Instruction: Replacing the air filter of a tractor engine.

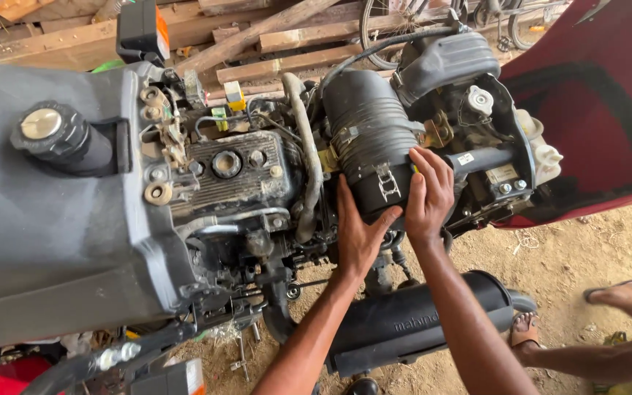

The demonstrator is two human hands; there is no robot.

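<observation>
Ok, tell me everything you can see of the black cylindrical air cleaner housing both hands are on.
The air cleaner housing is a black, dusty, plastic-looking cylinder, ribbed around its middle, lying tilted across the engine. A metal clip sits on its near end. The left hand cups that end from below; the right hand presses its right side.

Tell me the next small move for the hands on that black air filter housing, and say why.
Probably flip open the metal clip. Both hands already brace the black air filter housing: the left hand cups its lower end, and the right hand lies flat right beside the clip, which looks latched. The right thumb seems nearest to it, so it could do this.
</observation>
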